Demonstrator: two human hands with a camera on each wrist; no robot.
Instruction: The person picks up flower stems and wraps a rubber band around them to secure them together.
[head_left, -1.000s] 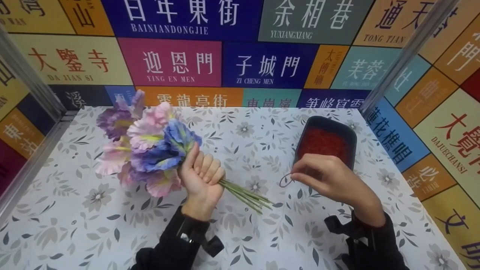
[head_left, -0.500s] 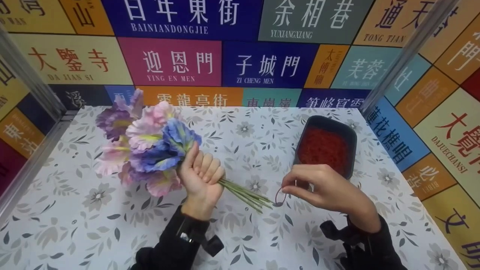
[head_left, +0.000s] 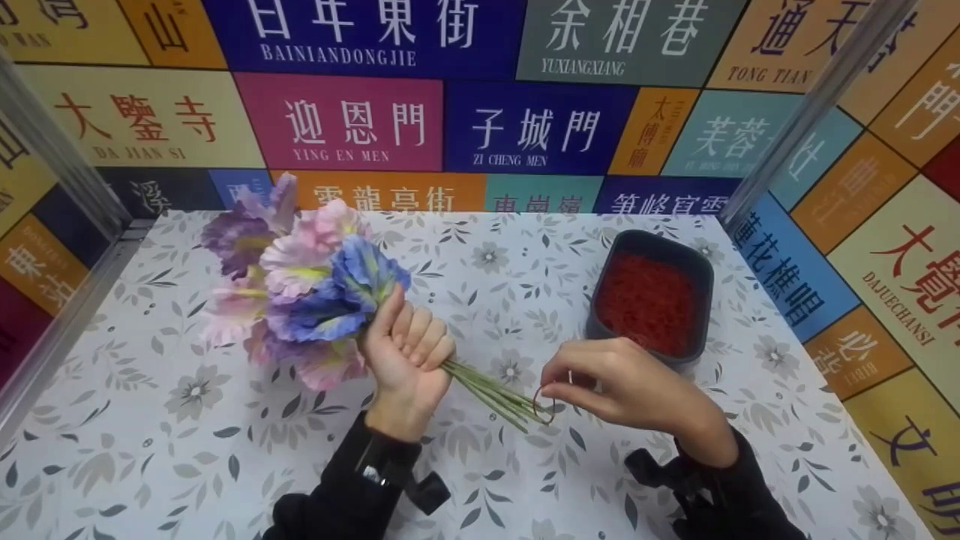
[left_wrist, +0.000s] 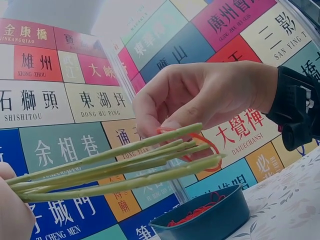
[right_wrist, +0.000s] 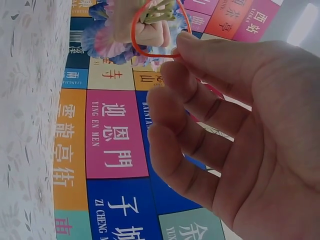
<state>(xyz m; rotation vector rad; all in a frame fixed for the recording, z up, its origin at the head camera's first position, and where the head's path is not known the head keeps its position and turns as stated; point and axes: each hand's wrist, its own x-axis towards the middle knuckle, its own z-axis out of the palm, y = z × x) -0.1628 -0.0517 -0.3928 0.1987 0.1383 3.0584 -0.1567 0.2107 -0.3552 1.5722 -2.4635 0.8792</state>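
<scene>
In the head view my left hand point(head_left: 411, 352) grips a bouquet of artificial flowers point(head_left: 300, 285) by its green stems point(head_left: 487, 394). The blooms are blue, pink and purple and point left; the stem ends stick out to the right. My right hand point(head_left: 622, 382) pinches a thin red rubber band point(head_left: 537, 405) between thumb and forefinger, at the stem tips. In the left wrist view the rubber band point(left_wrist: 212, 150) hangs as a loop round the ends of the stems point(left_wrist: 115, 165). The right wrist view shows the stem ends framed inside the rubber band point(right_wrist: 134, 37).
A dark blue-grey tub point(head_left: 709, 300) filled with red rubber bands point(head_left: 649, 300) stands beyond my right hand. A white cloth point(head_left: 187, 457) with grey leaves and flowers covers the table. Colourful lettered panels point(head_left: 345, 124) wall in the back and sides.
My right hand has moved left and toward me from beside the tub, bringing the rubber band to the stem ends. The left hand and bouquet have shifted only slightly right.
</scene>
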